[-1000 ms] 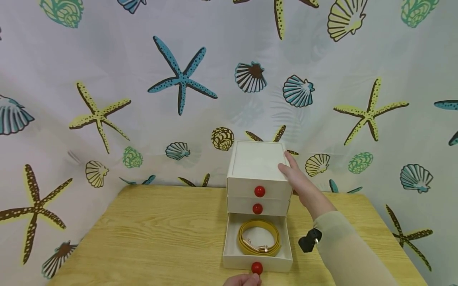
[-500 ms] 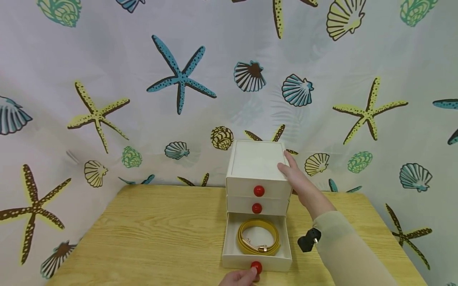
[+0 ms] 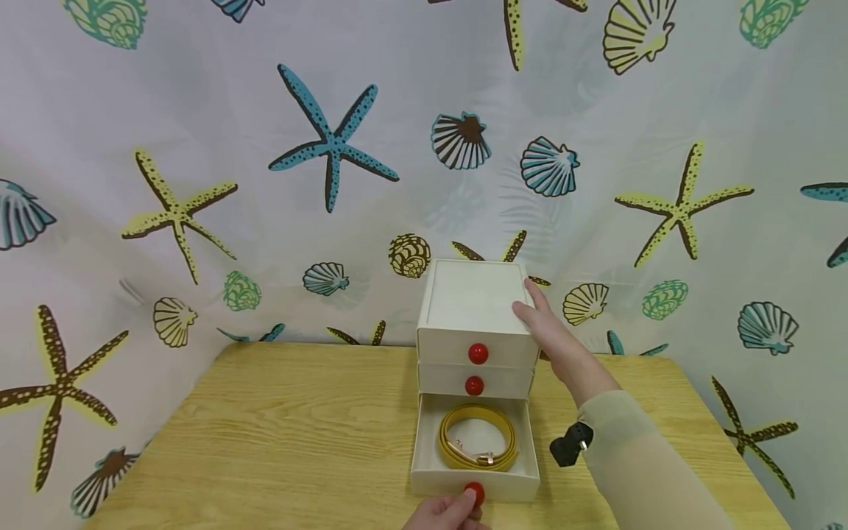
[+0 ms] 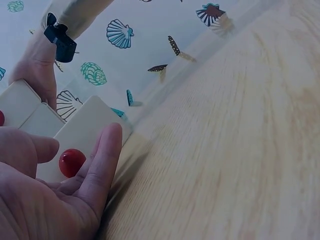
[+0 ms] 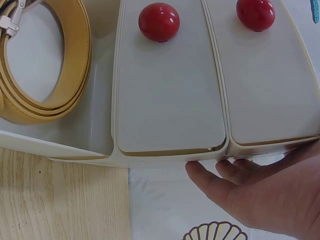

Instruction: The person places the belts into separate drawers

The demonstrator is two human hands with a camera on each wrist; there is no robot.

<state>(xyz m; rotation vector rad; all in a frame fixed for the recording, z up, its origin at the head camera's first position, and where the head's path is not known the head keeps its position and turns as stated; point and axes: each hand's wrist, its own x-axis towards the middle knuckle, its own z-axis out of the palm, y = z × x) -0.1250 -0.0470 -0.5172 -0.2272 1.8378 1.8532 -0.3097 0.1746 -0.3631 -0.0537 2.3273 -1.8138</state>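
Note:
A white cabinet (image 3: 473, 294) of stacked drawers stands on the table. Its bottom drawer (image 3: 430, 442) is pulled out, and a coiled yellow belt (image 3: 445, 442) with a gold-coloured buckle lies inside. My left hand (image 3: 447, 513) is at the front of that drawer, thumb and fingers about the red knob (image 4: 72, 162); one finger stretches straight below it in the left wrist view. My right hand (image 3: 551, 331) rests against the cabinet's right side, thumb on the top edge. In the right wrist view the fingertips (image 5: 197, 170) touch the side wall; some fingers are partly hidden.
The upper two drawers, with red knobs (image 3: 478, 353), are closed. A wooden table (image 3: 298, 427) extends left and right of the cabinet. Behind it hangs a white cloth (image 3: 397, 96) printed with starfish and shells. A black device (image 3: 571, 445) sits at my right wrist.
My left hand has risen slightly, its thumb coming up onto the red knob. My right hand keeps its place on the cabinet, and the drawer stays pulled out.

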